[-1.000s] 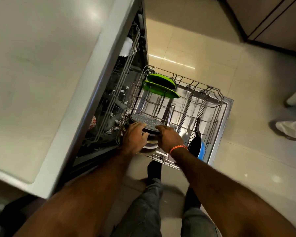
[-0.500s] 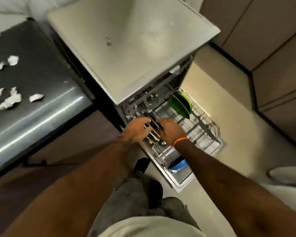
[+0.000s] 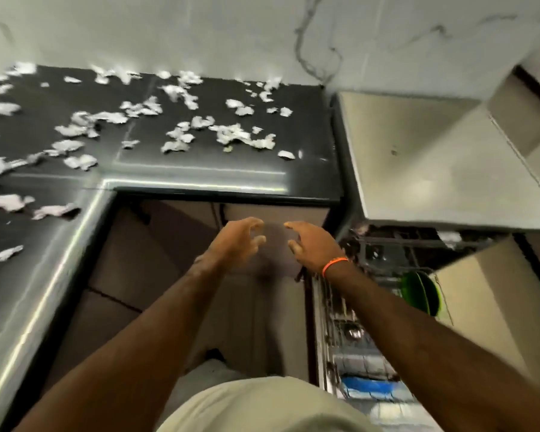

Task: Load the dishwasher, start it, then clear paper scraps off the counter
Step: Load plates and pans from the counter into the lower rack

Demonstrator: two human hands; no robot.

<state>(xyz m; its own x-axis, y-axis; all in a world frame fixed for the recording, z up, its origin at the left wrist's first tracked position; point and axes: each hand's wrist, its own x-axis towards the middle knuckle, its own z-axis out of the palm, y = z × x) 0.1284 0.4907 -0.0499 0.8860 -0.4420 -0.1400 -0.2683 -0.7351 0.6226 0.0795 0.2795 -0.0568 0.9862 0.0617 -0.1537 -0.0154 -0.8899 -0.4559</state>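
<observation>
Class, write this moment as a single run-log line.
left hand: empty, fingers loosely curled | right hand: empty | lower rack: pulled out, green plates loaded | paper scraps: on counter

Two bare arms, reaching up from the bottom of the frame toward the middle. Left hand (image 3: 236, 243) just left of center, fingers bent like a claw, holding nothing. Right hand (image 3: 310, 244) just right of center, fingers bent the same way, holding nothing. Hands near each other, not touching, fingertips pointing at each other. Orange band (image 3: 334, 265) on the right wrist. Both hands a bit blurry.
</observation>
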